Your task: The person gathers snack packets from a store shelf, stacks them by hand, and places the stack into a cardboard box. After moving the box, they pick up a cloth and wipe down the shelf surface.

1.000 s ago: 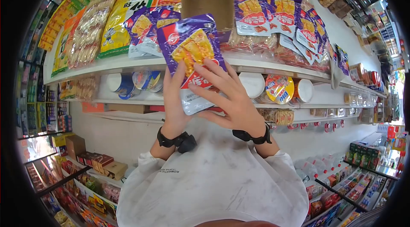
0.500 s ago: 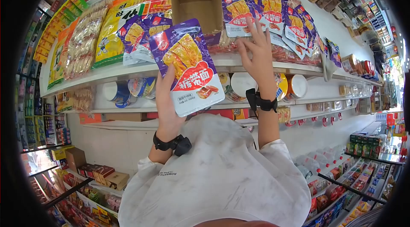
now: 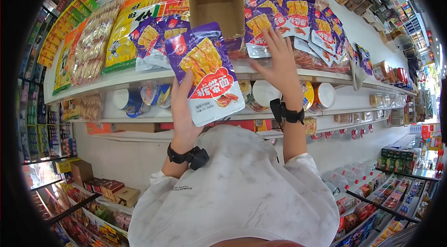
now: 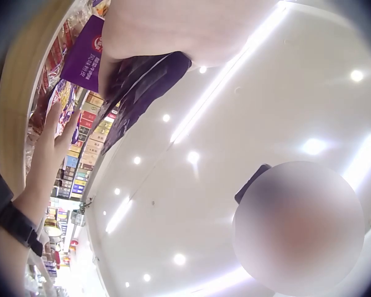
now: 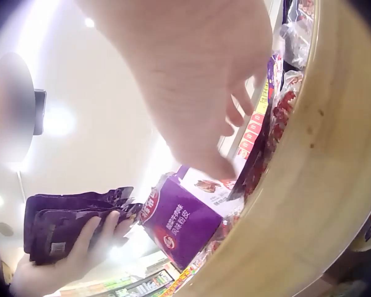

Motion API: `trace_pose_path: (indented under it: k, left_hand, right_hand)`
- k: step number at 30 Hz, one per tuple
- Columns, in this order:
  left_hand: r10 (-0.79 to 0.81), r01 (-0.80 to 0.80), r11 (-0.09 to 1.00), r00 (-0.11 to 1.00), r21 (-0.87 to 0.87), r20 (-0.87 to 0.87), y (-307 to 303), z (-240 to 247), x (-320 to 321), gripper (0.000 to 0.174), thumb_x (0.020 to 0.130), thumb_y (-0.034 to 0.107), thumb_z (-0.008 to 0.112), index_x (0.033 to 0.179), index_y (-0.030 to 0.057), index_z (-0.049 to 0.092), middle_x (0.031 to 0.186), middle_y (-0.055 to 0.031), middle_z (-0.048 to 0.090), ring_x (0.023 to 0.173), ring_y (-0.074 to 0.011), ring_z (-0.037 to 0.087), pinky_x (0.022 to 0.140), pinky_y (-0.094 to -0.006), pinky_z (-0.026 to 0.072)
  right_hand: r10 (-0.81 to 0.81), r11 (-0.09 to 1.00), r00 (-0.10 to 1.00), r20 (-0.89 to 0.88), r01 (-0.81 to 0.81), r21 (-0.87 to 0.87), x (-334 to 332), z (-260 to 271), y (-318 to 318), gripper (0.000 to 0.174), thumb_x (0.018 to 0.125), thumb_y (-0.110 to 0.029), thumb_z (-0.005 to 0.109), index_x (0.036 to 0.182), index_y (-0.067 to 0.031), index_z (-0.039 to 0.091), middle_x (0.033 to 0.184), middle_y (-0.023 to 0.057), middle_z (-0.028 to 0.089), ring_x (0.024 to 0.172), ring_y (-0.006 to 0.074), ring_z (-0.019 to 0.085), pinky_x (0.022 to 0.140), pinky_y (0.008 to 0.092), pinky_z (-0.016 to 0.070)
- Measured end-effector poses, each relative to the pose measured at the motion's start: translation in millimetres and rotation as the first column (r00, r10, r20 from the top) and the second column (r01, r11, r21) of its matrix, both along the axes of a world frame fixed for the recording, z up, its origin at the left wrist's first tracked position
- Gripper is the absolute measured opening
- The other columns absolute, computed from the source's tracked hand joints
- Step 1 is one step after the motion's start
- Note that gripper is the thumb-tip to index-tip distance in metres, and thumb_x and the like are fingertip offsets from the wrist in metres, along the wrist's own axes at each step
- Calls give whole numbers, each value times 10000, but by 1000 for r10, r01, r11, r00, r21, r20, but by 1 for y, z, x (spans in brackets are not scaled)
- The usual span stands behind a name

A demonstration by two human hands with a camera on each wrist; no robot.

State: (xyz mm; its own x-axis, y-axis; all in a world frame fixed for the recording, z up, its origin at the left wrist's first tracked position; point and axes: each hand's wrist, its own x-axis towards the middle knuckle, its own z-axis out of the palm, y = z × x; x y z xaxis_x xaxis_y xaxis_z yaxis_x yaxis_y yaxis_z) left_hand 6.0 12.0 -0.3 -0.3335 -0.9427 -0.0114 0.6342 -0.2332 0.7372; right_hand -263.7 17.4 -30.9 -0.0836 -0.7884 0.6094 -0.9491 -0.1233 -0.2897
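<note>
In the head view my left hand holds purple-and-white snack pouches upright, thumb across the front. More than one pouch shows in this grip in the right wrist view. My right hand reaches over the shelf, its extended fingers touching the upper right part of a similar pouch. That pouch lies right of the open cardboard box, overlapping others behind it. The purple front of the box shows beside my right hand in the right wrist view.
Overlapping pouches lie farther right on wrapped snacks. Left of the box are two more pouches and large yellow bags. The shelf's front edge runs below, with tubs on the lower shelf.
My right hand has left the held pouches and moved right to the shelf. The pouch under its fingers has shifted toward the front edge. My left hand keeps its hold.
</note>
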Motion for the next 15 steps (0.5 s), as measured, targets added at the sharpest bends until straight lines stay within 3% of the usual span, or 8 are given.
trace_pose_path:
  k: [5,7,10,13,15]
  left_hand:
    - [10,-9,991,1000,132,-3,-2,9,-2,383,1072,264,547,1378,34,542,1354,-101,591,1257,-233,640,1017,-410,570]
    - [25,-26,996,1000,88,13,-2,7,-1,386,1072,263,545,1381,32,540,1351,-102,592,1255,-235,641,1016,-413,570]
    - [23,-23,999,1000,29,2,-2,0,1,387,1071,261,544,1381,29,540,1346,-103,594,1254,-237,642,1014,-417,571]
    - [27,-27,999,1000,47,8,-3,-3,2,395,1075,260,534,1391,24,536,1345,-103,587,1269,-239,630,1017,-417,570]
    - [26,-27,999,999,21,41,-1,-3,4,405,1078,261,528,1406,23,525,1347,-105,581,1278,-239,624,1013,-417,574]
  right_hand:
    - [-28,995,1000,7,27,96,-4,1,6,771,764,-151,818,1475,-72,529,1388,156,555,1307,384,510,1188,535,338]
    - [-26,993,998,56,20,115,-2,6,8,764,755,-143,821,1462,-66,541,1377,152,557,1283,378,519,1156,514,374]
    - [-32,997,998,54,29,65,1,6,9,688,803,-134,800,1441,-55,555,1323,149,580,1231,370,540,1085,486,424]
    - [-43,999,997,62,41,30,-2,-1,8,561,883,-100,740,1418,-51,579,1345,144,595,1236,341,542,1063,445,422]
    - [-40,999,950,310,48,-18,-1,1,10,511,931,-105,712,1418,-31,576,1371,173,583,1239,334,540,1048,436,432]
